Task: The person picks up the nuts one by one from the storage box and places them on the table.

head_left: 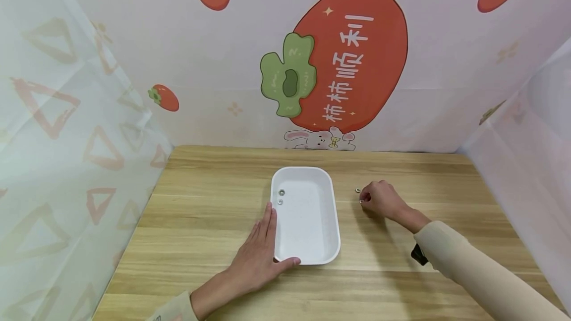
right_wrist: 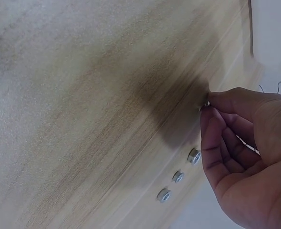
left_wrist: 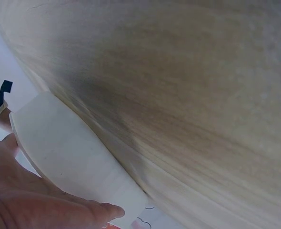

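Observation:
A white rectangular tray stands on the wooden table. Inside it, near the left wall, lie a metal nut and a second small round metal piece. My left hand rests against the tray's left side, fingers straight, thumb at the near rim. To the right of the tray, my right hand pinches a small metal nut between thumb and fingertips, low over the table. Beside that hand in the right wrist view lie three more nuts in a row; the head view shows one nut, the others hidden.
The wooden table ends at a back wall sheet printed with persimmons. Pale sheets hang along the left and right sides. A black device sits at the right sleeve's cuff.

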A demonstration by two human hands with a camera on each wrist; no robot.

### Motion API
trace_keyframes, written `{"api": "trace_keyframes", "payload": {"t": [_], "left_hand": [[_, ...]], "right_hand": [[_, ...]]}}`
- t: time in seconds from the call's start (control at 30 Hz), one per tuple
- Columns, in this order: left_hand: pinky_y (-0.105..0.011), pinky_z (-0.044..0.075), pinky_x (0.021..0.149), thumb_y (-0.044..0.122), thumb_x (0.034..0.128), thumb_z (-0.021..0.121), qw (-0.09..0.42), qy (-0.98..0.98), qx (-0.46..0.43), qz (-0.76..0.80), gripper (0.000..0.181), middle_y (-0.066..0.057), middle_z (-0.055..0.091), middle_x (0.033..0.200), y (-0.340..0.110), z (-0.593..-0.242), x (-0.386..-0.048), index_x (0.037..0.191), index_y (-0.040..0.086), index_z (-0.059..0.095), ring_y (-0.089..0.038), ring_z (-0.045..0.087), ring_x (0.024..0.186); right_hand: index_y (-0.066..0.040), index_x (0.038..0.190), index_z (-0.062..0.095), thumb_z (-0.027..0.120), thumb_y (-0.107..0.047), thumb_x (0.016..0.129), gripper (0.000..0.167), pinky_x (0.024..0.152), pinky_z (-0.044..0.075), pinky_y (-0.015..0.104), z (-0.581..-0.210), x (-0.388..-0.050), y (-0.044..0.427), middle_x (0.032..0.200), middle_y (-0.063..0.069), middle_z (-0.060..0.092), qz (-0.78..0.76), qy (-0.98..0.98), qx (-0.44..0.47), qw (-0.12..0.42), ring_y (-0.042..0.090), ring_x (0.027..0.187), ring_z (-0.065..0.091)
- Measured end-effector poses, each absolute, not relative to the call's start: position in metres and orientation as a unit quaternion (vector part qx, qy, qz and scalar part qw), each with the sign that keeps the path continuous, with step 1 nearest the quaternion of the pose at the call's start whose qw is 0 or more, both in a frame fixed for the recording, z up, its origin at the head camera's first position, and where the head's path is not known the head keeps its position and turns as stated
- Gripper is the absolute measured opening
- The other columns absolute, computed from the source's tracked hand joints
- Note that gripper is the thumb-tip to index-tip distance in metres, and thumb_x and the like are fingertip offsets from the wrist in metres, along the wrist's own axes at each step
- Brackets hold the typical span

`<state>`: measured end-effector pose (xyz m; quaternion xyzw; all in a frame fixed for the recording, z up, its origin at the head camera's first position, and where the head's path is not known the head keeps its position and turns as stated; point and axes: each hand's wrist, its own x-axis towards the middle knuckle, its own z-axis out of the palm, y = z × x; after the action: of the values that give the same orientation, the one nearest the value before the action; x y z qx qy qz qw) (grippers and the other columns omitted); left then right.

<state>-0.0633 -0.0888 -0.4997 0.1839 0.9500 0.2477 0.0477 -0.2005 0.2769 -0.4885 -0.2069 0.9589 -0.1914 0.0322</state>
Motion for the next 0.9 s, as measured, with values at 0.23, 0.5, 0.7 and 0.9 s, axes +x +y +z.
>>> {"api": "trace_keyframes", "payload": {"t": [0.23, 0.5, 0.7, 0.9], "left_hand": [[-0.051, 0.025, 0.129, 0.074, 0.0909, 0.066, 0.049, 0.949, 0.186, 0.249, 0.123, -0.015, -0.003, 0.178, -0.0886, -0.4998, -0.0629, 0.168, -0.004, 0.009, -0.037, 0.026, 0.159], [-0.051, 0.025, 0.129, 0.074, 0.0908, 0.066, 0.048, 0.950, 0.185, 0.247, 0.124, -0.015, -0.003, 0.178, -0.0883, -0.5000, -0.0628, 0.168, -0.004, 0.009, -0.039, 0.028, 0.158], [-0.051, 0.025, 0.129, 0.072, 0.0906, 0.068, 0.048, 0.950, 0.186, 0.247, 0.123, -0.016, -0.003, 0.178, -0.0883, -0.4998, -0.0629, 0.168, -0.004, 0.009, -0.039, 0.028, 0.158], [-0.051, 0.025, 0.129, 0.074, 0.0907, 0.066, 0.048, 0.950, 0.186, 0.247, 0.124, -0.015, -0.003, 0.178, -0.0887, -0.5001, -0.0631, 0.168, -0.004, 0.009, -0.039, 0.028, 0.158]], "right_hand": [[-0.007, 0.080, 0.081, 0.080, 0.001, 0.083, 0.008, 0.066, 0.060, 0.037, -0.4883, -0.2021, 0.2792, 0.077, 0.000, 0.075, -0.208, 0.959, -0.189, 0.047, 0.010, 0.070, 0.066], [-0.005, 0.082, 0.081, 0.080, 0.000, 0.082, 0.006, 0.066, 0.059, 0.036, -0.4904, -0.2033, 0.2820, 0.079, 0.001, 0.076, -0.216, 0.956, -0.194, 0.043, 0.010, 0.071, 0.066], [-0.006, 0.082, 0.081, 0.079, 0.001, 0.083, 0.007, 0.064, 0.057, 0.033, -0.4913, -0.2023, 0.2828, 0.078, 0.001, 0.075, -0.223, 0.954, -0.194, 0.045, 0.008, 0.069, 0.064], [-0.004, 0.083, 0.081, 0.077, 0.002, 0.081, 0.008, 0.063, 0.055, 0.031, -0.4910, -0.2014, 0.2834, 0.077, 0.000, 0.074, -0.221, 0.954, -0.198, 0.039, 0.008, 0.068, 0.062]]}}
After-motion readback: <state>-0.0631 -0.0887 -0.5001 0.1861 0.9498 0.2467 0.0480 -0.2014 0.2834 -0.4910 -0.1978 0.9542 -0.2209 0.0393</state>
